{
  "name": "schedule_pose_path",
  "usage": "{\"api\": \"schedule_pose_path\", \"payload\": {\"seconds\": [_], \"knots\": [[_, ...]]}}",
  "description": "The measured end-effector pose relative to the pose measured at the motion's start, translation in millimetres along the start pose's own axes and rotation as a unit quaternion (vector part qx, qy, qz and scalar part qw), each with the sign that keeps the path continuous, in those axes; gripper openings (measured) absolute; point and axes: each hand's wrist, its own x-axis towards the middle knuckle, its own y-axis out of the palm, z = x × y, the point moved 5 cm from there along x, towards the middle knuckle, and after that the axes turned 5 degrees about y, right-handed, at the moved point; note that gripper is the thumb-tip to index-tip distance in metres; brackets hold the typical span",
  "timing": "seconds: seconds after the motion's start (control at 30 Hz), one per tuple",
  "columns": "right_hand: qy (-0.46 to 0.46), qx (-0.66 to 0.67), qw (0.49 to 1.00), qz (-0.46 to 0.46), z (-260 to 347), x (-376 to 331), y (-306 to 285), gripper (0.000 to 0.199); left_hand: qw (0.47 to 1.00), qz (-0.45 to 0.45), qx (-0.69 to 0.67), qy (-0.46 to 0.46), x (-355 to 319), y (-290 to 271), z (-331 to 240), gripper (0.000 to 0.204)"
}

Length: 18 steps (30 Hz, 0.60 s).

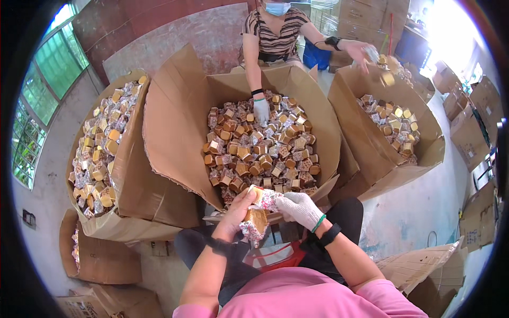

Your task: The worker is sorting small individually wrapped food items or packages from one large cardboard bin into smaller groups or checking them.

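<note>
Over the near edge of the middle cardboard box (pixel 175 116), my left hand (pixel 237 213) is bare and closed around a small gold-ended piece (pixel 254 218) with pink-and-white speckled sides. A second speckled piece (pixel 269 199) with a pale yellow end lies just above it, between my two hands. My right hand (pixel 300 209), in a white knitted glove, pinches the right end of that second piece. The box beyond my hands holds a heap of similar gold-ended pieces (pixel 260 153), many in clear wrap.
A masked person (pixel 275 32) opposite reaches one gloved hand (pixel 261 111) into the middle box; the other hand (pixel 356 52) is over the right box (pixel 424 143), with pieces in mid-air. A left box (pixel 130 138) is heaped with pieces. Cartons (pixel 469 138) stand far right.
</note>
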Motion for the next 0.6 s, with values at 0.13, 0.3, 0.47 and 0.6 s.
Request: {"api": "schedule_pose_path", "payload": {"seconds": [0.13, 0.3, 0.47, 0.6], "knots": [[0.069, 0.087, 0.994, -0.003, 9.5, -6.6, 7.5, 0.027, 0.998, -0.041, -0.037, -0.034, -4.2, 3.6, 9.3, 0.043], [0.044, 0.148, 0.988, 0.017, 13.7, -6.4, 9.3, 0.029, 0.982, -0.059, -0.153, -0.098, -10.4, 18.3, 13.3, 0.047], [0.059, 0.074, 0.995, 0.025, 14.6, -5.6, 8.5, 0.031, 0.971, -0.031, -0.203, -0.122, -9.9, 3.9, 36.3, 0.051], [0.046, 0.024, 0.998, 0.026, 19.9, -3.7, 4.2, 0.030, 0.958, 0.021, -0.249, -0.138, -10.8, 13.6, 35.2, 0.054]]}}
